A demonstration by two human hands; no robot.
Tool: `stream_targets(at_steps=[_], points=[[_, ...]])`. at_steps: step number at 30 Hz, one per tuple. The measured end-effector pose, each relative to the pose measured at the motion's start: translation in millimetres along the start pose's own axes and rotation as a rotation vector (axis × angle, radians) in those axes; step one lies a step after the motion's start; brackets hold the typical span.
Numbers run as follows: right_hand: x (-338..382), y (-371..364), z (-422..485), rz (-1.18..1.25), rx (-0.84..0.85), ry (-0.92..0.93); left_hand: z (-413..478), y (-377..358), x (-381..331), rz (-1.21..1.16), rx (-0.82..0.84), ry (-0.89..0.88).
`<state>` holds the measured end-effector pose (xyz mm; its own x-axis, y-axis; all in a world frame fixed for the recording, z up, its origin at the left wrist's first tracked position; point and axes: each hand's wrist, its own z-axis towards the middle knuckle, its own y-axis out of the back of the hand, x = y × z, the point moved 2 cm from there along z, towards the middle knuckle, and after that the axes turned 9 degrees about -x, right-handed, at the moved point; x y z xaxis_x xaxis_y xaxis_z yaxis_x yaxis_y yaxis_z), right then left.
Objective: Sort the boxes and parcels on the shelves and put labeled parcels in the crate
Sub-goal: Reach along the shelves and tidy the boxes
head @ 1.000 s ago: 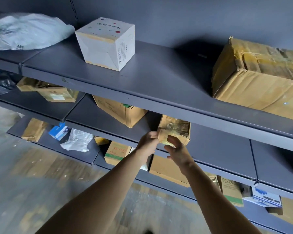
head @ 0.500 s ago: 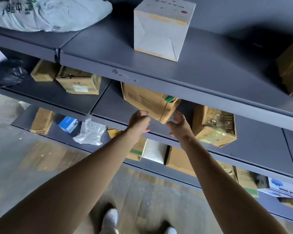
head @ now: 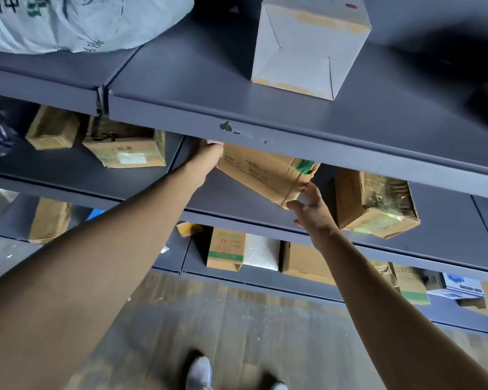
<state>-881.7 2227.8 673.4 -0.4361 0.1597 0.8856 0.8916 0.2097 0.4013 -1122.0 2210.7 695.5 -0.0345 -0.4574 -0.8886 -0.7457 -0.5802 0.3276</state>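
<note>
Grey shelving (head: 293,136) fills the frame. The cardboard box (head: 262,173) sits skewed on the middle shelf, dead centre. Right hand (head: 312,213) clasps its near corner, thumb and fingers spread around it. Left hand (head: 209,154) is at the box's left end, fingers hidden, can't tell. Looks like the grab step; next up is probably sliding it out and checking for a label.

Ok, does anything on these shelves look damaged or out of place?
Yes. The tape-wrapped box on the middle shelf looks crumpled and sits askew. Paint is chipped on the top shelf's front lip. The green-taped box sits corner-forward rather than square.
</note>
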Motion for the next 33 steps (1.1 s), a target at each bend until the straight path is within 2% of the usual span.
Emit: stream_targets(at_steps=[3, 5, 10, 12, 14, 17, 19, 24, 27, 29, 33], points=[[1.2, -10.3, -15.8, -0.011, 0.013, 0.045, -11.4, -5.4, 3.8, -0.004, 0.1, 0.002], [0.8, -19.9, -26.9, -0.088, 0.038, 0.046, -25.8, -12.8, 12.1, -0.056, 0.117, 0.075], [15.7, -35.7, -55.6, -0.166, 0.353, 0.032, -64.7, -21.3, 37.2, -0.218, 0.096, 0.283], [15.5, -29.5, -58.4, -0.283, 0.331, 0.106, -67.2, -17.8, 46.0, -0.181, 0.048, 0.241], [15.0, -16.3, -52.6, -0.353, 0.155, 0.14, -70.2, -14.2, 46.0, -0.121, 0.0, 0.147], [12.8, 7.1, -32.3, -0.243, -0.174, 0.048, -76.5, -14.9, 38.8, -0.046, -0.003, 0.107], [8.9, 15.1, -16.0, -0.136, -0.246, 0.026, -76.6, -15.2, 35.5, -0.016, -0.012, 0.104], [10.3, 12.3, 0.9, -0.062, 0.037, 0.047, -89.8, -17.5, 23.6, -0.078, 0.052, 0.154], [12.9, 19.5, -13.6, -0.056, 0.024, 0.066, -104.9, -13.3, 28.0, 0.04, 0.012, 0.113], [4.4, 24.9, -32.8, 0.046, 0.094, 0.04, -123.3, -5.4, 35.2, 0.109, -0.016, 0.112], [-25.2, 33.0, -58.2, 0.292, 0.123, -0.151, -168.2, 5.0, 51.0, 0.06, -0.022, 0.153]])
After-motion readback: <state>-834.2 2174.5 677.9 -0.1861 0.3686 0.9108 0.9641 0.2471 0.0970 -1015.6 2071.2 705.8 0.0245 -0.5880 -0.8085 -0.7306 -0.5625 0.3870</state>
